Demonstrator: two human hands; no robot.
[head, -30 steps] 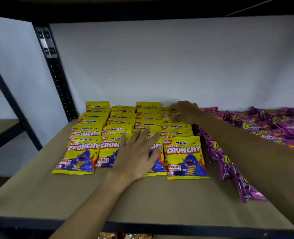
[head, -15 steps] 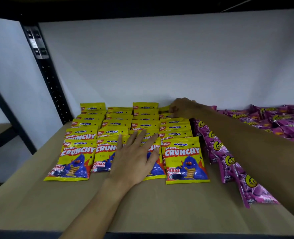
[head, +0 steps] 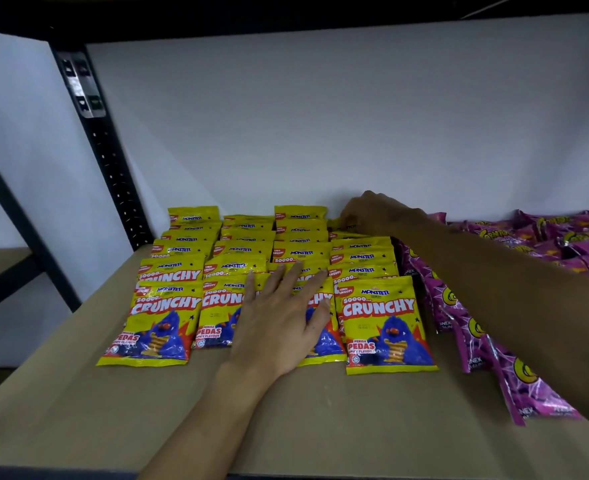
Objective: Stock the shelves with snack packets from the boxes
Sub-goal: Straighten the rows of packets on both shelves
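Moved: little; my left hand (head: 279, 327) stays flat on yellow packets (head: 386, 323).
Right hand (head: 376, 211): rear row, grip unclear.
Room: shelf (head: 320, 420) front, lower frame.

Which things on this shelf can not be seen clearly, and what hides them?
Head view only.
The right hand, at the back wall: its knuckles hide whether it grips anything.
The front packet of the third yellow row: mostly under the left hand.
The purple packets: crossed by the right forearm, cut off by the right edge.
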